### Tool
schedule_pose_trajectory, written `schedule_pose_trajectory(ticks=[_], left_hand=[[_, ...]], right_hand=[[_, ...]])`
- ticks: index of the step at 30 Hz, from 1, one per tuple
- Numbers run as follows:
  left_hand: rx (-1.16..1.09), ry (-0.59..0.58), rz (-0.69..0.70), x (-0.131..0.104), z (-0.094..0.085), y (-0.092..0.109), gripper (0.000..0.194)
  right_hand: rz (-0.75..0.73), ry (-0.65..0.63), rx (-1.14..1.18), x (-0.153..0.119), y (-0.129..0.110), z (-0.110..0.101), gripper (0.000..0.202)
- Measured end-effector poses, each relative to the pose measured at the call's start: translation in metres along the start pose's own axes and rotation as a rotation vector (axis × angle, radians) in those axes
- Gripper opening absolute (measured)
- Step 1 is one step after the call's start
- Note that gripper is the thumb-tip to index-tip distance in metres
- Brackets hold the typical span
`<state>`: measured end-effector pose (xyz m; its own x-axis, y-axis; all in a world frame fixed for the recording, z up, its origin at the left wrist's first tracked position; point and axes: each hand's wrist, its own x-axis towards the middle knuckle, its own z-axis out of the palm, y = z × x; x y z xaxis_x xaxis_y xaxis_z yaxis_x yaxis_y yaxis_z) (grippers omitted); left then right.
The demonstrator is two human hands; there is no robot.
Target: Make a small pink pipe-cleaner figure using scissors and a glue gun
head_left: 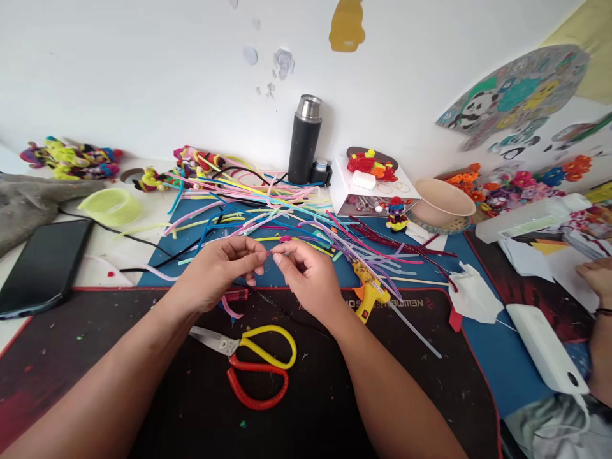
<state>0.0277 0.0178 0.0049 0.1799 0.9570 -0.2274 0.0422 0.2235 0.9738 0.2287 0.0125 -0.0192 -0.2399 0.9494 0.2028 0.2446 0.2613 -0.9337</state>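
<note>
My left hand (239, 262) is closed in a pinch, its thumb and forefinger meeting close to the fingertips of my right hand (306, 271). My right hand is pinched too. A tiny reddish bit shows between the two sets of fingertips, too small to name. Below my hands lie scissors (224, 344) with one yellow and one red handle, blades pointing left. A yellow glue gun (370, 293) rests just right of my right hand. Behind both hands spreads a loose pile of coloured pipe cleaners (268, 213).
A black thermos (305, 140) stands at the wall beside a white box (368, 188). A pink bowl (442, 201) is farther right. At left are a phone (45, 264) and a yellow-green ring stack (109, 207). Another person's hand (597, 280) is at the right edge.
</note>
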Motion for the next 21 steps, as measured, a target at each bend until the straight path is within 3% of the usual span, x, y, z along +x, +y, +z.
schedule_pose_trajectory(ticks=[6,11,21], left_hand=[[-0.033,0.054,0.031,0.0002,0.0014,0.0007,0.052],[0.017,0.056,0.036,-0.0001,0.0018,0.0016,0.053],[0.049,-0.033,0.034,-0.0004,0.0013,0.0003,0.049]], right_hand=[[0.105,0.015,0.095,0.0012,0.0017,-0.0007,0.022],[0.090,0.001,0.104,0.0013,0.0025,0.0009,0.021],[0.084,-0.018,0.093,0.0000,0.0015,0.0021,0.022]])
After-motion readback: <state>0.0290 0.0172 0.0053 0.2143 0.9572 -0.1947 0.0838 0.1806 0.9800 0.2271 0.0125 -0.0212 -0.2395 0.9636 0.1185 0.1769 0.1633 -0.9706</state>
